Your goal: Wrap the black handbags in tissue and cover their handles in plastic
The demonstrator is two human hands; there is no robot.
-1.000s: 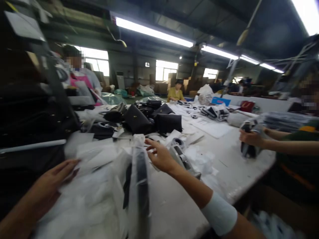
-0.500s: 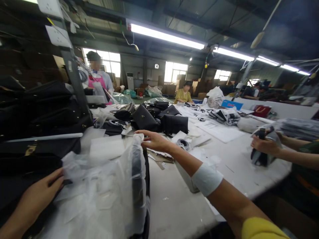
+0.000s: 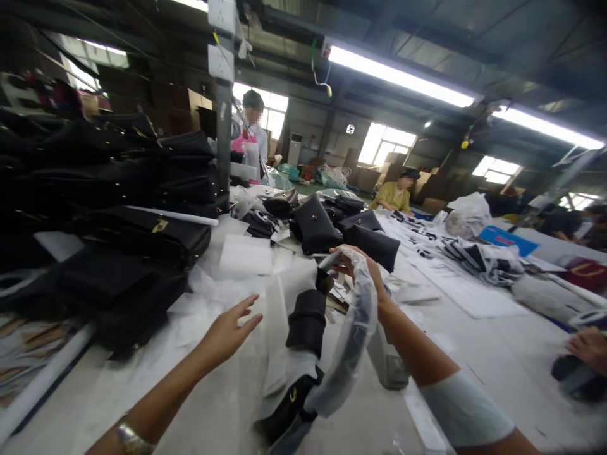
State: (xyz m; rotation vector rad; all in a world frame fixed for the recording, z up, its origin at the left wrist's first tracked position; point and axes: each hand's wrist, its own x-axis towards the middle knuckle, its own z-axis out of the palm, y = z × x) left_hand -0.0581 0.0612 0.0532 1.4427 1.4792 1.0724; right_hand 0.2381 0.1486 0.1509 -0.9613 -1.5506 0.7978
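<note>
Closer to its partner than half a second ago, the left hand [image 3: 227,332] hovers, fingers spread and holding nothing; the right hand [image 3: 374,275] grips the top of a plastic-wrapped strap [image 3: 353,328]. One black bag [image 3: 307,319] sits between them. From where I stand, bare worktop [image 3: 450,385] opens rightward toward a co-worker's hand [image 3: 590,347]. One post [image 3: 224,139] carries two socket plates [image 3: 220,62]; three windows [image 3: 385,144] glow behind.

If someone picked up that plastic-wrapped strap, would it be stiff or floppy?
The strap is probably springy rather than limp, since it arches smoothly from the right hand. The glossy film around it may feel slippery. Lifting would likely bring the bag along, as the strap's end seems joined there.
</note>
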